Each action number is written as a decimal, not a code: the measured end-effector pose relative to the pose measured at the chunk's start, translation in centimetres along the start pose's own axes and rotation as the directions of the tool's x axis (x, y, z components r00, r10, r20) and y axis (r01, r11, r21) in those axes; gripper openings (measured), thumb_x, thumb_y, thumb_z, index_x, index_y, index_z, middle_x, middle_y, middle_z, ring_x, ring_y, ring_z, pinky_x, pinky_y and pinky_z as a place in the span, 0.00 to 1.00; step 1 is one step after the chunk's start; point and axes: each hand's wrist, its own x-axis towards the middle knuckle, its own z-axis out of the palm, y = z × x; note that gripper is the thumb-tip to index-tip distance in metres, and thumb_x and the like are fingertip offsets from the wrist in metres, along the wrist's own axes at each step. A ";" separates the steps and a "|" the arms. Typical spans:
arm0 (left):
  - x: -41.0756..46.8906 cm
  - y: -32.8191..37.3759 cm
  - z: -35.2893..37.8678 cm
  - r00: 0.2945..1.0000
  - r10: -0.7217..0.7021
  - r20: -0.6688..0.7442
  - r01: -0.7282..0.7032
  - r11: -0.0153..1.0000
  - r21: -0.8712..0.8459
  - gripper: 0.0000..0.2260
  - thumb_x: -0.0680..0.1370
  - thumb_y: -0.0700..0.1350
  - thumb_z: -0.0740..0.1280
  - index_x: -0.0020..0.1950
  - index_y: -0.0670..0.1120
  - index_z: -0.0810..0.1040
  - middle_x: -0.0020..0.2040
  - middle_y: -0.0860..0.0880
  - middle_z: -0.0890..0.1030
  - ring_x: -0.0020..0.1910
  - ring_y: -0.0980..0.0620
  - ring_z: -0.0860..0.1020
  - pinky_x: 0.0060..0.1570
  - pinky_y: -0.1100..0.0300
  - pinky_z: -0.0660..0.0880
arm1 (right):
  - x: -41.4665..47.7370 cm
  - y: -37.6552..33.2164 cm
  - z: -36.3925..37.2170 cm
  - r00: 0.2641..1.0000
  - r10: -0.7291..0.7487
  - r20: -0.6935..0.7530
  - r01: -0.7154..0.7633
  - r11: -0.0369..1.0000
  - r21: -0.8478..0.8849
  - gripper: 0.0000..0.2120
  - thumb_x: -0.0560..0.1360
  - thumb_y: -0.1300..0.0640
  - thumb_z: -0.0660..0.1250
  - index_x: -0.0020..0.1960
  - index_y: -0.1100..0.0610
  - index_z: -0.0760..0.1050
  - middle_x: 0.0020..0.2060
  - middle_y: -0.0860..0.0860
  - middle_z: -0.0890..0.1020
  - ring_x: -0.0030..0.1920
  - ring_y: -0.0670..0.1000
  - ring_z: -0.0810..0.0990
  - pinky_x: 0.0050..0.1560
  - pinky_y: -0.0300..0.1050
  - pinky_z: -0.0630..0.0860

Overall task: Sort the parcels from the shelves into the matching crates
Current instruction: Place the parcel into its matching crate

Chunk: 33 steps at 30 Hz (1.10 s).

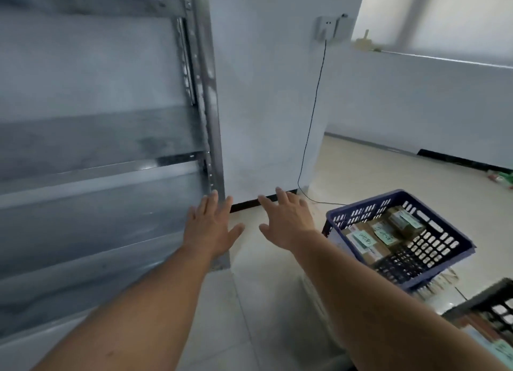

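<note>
Reaching out with nothing held: left hand [212, 226] and right hand [286, 222] both spread flat, fingers straight, near the metal shelves [97, 154]. No parcels visible on the shelf levels shown. Several labelled parcels [380, 232] already sit in the blue crate [444, 248]; sorting looks mostly done.

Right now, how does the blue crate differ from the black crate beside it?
Colour: the blue crate is blue, the black crate black. View: the blue crate shows whole, while the black crate is cut off at the frame's lower right corner. Contents: the blue crate's brown parcels with green labels show clearly; the black crate's contents are mostly out of view. Both have slotted walls.
</note>
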 end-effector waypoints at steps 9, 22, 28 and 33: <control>-6.2 -16.1 -3.3 0.966 -0.251 -0.057 0.249 0.968 -0.029 0.40 0.76 0.67 0.55 0.77 0.52 0.36 0.78 0.46 0.37 0.77 0.45 0.41 0.74 0.43 0.44 | 2.9 -16.7 -2.9 0.973 -0.229 -0.004 0.228 0.970 -0.086 0.35 0.76 0.44 0.62 0.77 0.47 0.49 0.76 0.57 0.53 0.73 0.61 0.59 0.68 0.62 0.61; -16.0 -34.0 -5.3 0.752 -0.640 -0.156 0.647 0.763 -0.013 0.31 0.80 0.63 0.47 0.79 0.51 0.43 0.79 0.47 0.48 0.78 0.47 0.46 0.75 0.45 0.44 | 5.8 -38.5 -3.8 0.777 -0.627 -0.049 0.616 0.774 -0.147 0.28 0.80 0.38 0.50 0.75 0.51 0.58 0.75 0.56 0.56 0.72 0.59 0.60 0.69 0.62 0.56; -15.3 -38.5 -5.7 0.674 -0.726 -0.137 0.729 0.683 -0.033 0.31 0.80 0.64 0.45 0.79 0.52 0.42 0.79 0.47 0.46 0.78 0.48 0.44 0.75 0.46 0.41 | 10.0 -44.0 -3.6 0.689 -0.722 -0.058 0.718 0.692 -0.079 0.27 0.81 0.39 0.50 0.74 0.53 0.58 0.74 0.57 0.59 0.70 0.59 0.63 0.63 0.55 0.66; -12.5 -44.5 -7.1 0.617 -0.774 -0.144 0.779 0.627 -0.033 0.31 0.80 0.63 0.47 0.78 0.52 0.40 0.79 0.47 0.44 0.78 0.48 0.44 0.75 0.47 0.43 | 15.3 -49.3 -4.7 0.621 -0.781 -0.064 0.779 0.624 -0.067 0.26 0.81 0.41 0.52 0.74 0.54 0.58 0.71 0.57 0.62 0.68 0.59 0.65 0.60 0.52 0.68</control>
